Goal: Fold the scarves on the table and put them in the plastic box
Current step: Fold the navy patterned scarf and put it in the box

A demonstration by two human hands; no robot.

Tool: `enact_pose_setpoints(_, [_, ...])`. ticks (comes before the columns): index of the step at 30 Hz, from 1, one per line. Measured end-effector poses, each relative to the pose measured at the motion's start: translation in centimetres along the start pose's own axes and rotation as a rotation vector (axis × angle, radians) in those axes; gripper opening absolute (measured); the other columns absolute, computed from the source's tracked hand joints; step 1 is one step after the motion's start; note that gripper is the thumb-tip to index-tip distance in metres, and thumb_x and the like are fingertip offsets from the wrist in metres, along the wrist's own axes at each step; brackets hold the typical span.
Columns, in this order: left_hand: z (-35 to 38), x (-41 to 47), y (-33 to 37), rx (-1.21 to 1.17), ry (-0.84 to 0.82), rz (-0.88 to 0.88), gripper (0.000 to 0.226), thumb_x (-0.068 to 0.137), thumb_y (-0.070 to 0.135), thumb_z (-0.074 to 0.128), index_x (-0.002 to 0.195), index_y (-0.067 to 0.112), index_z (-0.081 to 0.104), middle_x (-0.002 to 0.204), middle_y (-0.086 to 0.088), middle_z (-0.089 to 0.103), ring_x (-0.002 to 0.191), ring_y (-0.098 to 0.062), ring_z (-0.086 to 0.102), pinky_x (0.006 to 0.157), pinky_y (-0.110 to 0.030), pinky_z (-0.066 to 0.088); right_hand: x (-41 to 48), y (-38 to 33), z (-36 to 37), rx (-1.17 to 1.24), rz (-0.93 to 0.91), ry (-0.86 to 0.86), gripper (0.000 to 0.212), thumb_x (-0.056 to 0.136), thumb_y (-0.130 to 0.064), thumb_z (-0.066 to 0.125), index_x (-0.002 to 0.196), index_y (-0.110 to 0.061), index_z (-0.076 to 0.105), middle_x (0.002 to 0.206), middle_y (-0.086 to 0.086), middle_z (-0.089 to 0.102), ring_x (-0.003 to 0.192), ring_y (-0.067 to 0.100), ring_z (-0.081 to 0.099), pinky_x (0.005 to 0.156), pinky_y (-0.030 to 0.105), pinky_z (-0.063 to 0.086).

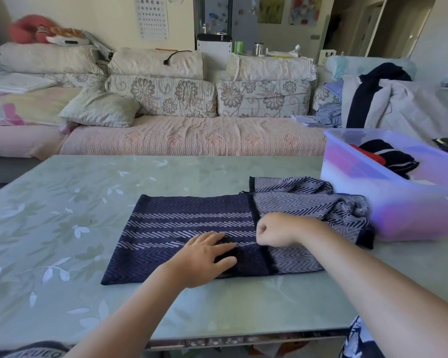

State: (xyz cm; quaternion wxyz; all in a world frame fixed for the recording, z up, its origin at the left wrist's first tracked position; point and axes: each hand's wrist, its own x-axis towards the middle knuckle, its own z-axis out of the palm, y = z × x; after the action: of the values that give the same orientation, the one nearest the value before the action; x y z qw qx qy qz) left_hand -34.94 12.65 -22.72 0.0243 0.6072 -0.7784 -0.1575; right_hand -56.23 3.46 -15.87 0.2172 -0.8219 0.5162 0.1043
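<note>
One navy zigzag scarf (pixel 192 220) is lying flat mid-worktop (pixel 62 215), with the dark face folded over the paler face. Its right end is bunching against the plastic box (pixel 352 182). Left grip (pixel 204 257) is pressing down on the near part of the scarf, fingers straight and spread apart. Right grip (pixel 272 232) is clamping the fringed end at the fold line, fingers curled tight on it. Folded dark and red scarves (pixel 388 157) are sitting in the box.

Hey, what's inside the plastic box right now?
Inside the plastic box lie a folded dark scarf with pale stripes and a red cloth beside it. The box's cloudy near wall hides whatever sits lower down.
</note>
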Motion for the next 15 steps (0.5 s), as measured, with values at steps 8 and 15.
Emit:
enact_pose_setpoints(8, [-0.1, 1.0, -0.1, 0.068, -0.096, -0.025, 0.063, 0.096, 0.068, 0.021, 0.153, 0.047, 0.006, 0.163, 0.010, -0.005, 0.150, -0.015, -0.009, 0.122, -0.041, -0.003, 6.5, 2.1, 1.3, 0.019, 0.235, 0.406, 0.038, 0.098, -0.036, 0.044, 0.065, -0.017, 0.048, 0.062, 0.001, 0.049, 0.056, 0.024, 0.048, 0.052, 0.030, 0.036])
enact_pose_setpoints(15, [-1.3, 3.6, -2.7, 0.101, 0.177, 0.003, 0.049, 0.103, 0.051, 0.028, 0.150, 0.038, 0.031, 0.157, 0.012, 0.029, 0.144, -0.012, 0.023, 0.118, -0.034, 0.016, 12.0, 2.2, 0.7, 0.120, 0.281, 0.525, 0.045, 0.097, -0.046, 0.051, 0.063, -0.018, 0.042, 0.056, 0.000, 0.039, 0.051, 0.024, 0.044, 0.049, 0.028, 0.031])
